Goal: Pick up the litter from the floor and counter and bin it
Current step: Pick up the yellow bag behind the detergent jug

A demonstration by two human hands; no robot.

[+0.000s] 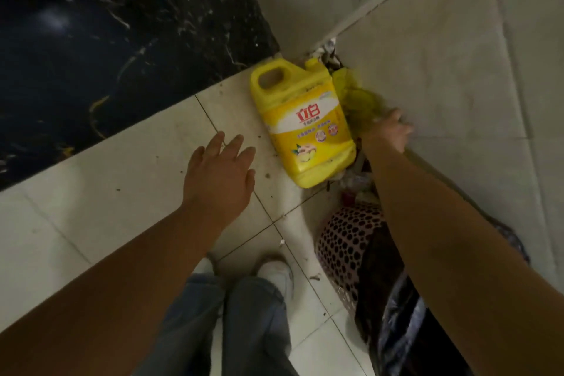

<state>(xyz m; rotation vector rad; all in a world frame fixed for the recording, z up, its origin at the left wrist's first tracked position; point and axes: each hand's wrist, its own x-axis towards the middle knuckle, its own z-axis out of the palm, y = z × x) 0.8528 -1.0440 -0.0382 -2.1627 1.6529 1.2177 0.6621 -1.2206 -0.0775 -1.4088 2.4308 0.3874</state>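
A big yellow detergent jug [302,122] lies on its side on the pale floor tiles, close to the wall corner. Just right of it sits a crumpled yellow-green plastic bag [357,101]. My right hand [389,130] has its fingers closed on the bag's lower edge, blurred by motion. My left hand [221,172] hovers flat over the floor left of the jug, fingers spread and holding nothing. Small scraps of litter [355,183] lie under my right forearm below the jug. A perforated pink bin [345,247] with a dark liner stands at the lower right.
A black marble slab [106,40] fills the upper left. Tiled walls meet in the corner [331,49] behind the jug, where more debris is wedged. Crumbs dot the floor. My jeans and white shoe [279,276] are at the bottom centre.
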